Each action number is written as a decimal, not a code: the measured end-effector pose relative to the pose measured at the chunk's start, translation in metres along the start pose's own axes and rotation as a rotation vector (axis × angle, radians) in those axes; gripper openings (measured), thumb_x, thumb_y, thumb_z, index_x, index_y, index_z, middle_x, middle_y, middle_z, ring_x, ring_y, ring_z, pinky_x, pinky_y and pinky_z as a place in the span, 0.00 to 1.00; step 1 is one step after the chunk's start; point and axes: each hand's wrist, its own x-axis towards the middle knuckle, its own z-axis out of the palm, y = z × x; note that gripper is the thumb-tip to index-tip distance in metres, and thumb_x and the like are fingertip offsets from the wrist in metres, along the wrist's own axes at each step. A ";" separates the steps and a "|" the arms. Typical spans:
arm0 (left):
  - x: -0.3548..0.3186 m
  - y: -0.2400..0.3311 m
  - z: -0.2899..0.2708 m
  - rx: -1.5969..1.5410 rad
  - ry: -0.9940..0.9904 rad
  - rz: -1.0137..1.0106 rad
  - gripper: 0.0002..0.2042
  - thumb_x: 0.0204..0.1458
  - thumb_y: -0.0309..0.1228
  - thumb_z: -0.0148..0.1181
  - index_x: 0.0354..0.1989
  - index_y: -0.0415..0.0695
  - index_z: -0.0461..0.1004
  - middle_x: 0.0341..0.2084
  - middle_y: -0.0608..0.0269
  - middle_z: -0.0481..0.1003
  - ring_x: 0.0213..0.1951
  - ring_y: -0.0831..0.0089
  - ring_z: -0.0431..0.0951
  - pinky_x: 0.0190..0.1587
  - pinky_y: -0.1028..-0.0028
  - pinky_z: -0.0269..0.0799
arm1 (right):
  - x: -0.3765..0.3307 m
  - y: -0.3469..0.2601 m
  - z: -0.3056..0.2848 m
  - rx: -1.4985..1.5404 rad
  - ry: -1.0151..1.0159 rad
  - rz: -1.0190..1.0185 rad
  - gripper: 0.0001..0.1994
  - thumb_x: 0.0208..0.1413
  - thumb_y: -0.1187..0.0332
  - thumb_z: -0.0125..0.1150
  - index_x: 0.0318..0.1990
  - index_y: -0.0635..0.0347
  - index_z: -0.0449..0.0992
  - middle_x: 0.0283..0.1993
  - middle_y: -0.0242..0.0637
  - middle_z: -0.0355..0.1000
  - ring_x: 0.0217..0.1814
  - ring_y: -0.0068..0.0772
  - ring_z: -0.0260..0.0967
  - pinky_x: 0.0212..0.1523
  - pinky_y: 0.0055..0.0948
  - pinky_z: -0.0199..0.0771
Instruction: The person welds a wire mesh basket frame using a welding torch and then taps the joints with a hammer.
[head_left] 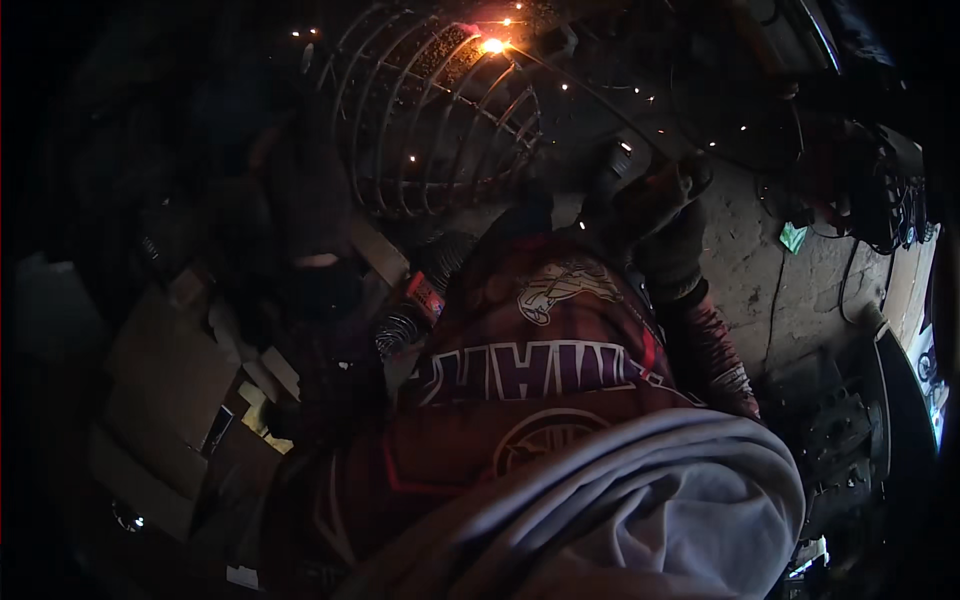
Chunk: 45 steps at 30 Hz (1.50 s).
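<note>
My right hand [668, 195], in a heavy dark glove, is closed round a welding electrode holder that is mostly hidden in the glove and the dark. From it a thin welding electrode [585, 88] runs up and to the left. The electrode's tip meets a bright orange glow [493, 46] at the top of a round metal cage [440, 125] of curved bars and hoops. Small sparks are scattered about the glow. My left hand cannot be made out in the darkness on the left.
Flattened cardboard [165, 370] lies at the left, beside a coil of ribbed metal hose [400, 325] and a small red packet [425, 297]. Dark cables [850, 265] and a green wrapper [793, 237] lie on the concrete floor [735, 240] at the right. Dark machine parts [840, 430] stand lower right.
</note>
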 end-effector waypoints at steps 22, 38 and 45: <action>0.011 -0.003 -0.001 -0.280 -0.037 -0.125 0.17 0.60 0.33 0.47 0.54 0.37 0.68 0.37 0.52 0.76 0.39 0.62 0.77 0.42 0.65 0.69 | 0.010 0.000 0.003 -0.329 -0.064 0.069 0.24 0.46 0.61 0.63 0.52 0.55 0.69 0.42 0.42 0.72 0.43 0.48 0.73 0.42 0.39 0.73; 0.015 -0.008 0.010 -0.214 0.160 0.057 0.14 0.58 0.27 0.51 0.51 0.41 0.72 0.23 0.56 0.75 0.28 0.63 0.75 0.34 0.64 0.68 | 0.001 0.015 -0.004 0.023 -0.015 -0.005 0.14 0.57 0.66 0.60 0.47 0.60 0.67 0.39 0.36 0.72 0.40 0.28 0.73 0.39 0.29 0.76; 0.033 0.011 -0.013 -1.031 -0.230 -0.731 0.20 0.62 0.42 0.49 0.52 0.39 0.73 0.40 0.52 0.77 0.39 0.64 0.77 0.43 0.68 0.69 | -0.003 0.029 -0.004 0.036 -0.017 0.206 0.31 0.46 0.58 0.67 0.57 0.59 0.68 0.52 0.45 0.73 0.55 0.45 0.72 0.54 0.35 0.70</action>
